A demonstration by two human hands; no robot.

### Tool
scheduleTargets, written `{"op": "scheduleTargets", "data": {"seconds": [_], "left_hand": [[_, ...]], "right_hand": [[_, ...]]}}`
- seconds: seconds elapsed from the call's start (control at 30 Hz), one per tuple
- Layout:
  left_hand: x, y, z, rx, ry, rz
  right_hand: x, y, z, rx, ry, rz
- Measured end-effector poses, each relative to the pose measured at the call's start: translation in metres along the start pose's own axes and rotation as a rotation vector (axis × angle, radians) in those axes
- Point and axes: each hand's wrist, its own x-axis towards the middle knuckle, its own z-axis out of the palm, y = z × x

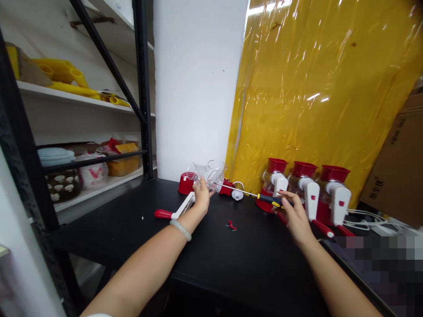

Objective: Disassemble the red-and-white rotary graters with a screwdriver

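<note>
My left hand (202, 193) is closed around a clear plastic housing (216, 169) with round openings, held just above the black table. In my right hand (297, 218) is a screwdriver (269, 199) with a black and yellow handle. Its long shaft points left, and the tip reaches the clear housing; whether it touches a screw is too small to tell. Behind my left hand sit a red base (187, 182) and a red part with a white round piece (237, 192). A white crank with a red handle (163, 214) lies left of my wrist. Small red pieces (231, 226) lie between my arms.
Three red and white hand-crank machines (335, 193) stand in a row at the right of the black table (211, 268). White cables (363, 218) and a cardboard box (393, 154) are beyond them. A shelf rack (143, 88) rises at left; a yellow plastic sheet (313, 88) hangs behind.
</note>
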Motion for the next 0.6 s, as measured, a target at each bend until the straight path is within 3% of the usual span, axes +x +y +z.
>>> {"op": "scheduleTargets", "data": {"seconds": [0.2, 0.37, 0.5, 0.6], "left_hand": [[-0.0012, -0.0006, 0.0003, 0.009, -0.001, -0.012], [-0.0020, -0.0018, 0.0008, 0.033, -0.029, -0.015], [-0.0032, -0.0031, 0.0004, 0.069, -0.013, -0.002], [-0.0042, -0.0039, 0.0002, 0.084, -0.016, 0.009]], "right_hand": [[-0.0034, -0.0052, -0.0002, -0.238, -0.007, 0.154], [0.0008, -0.0049, 0.0028, 0.061, 0.072, 0.150], [0.0017, -0.0059, 0.0022, 0.388, 0.032, 0.192], [0.0007, -0.0087, -0.0011, 0.355, 0.048, 0.152]]}}
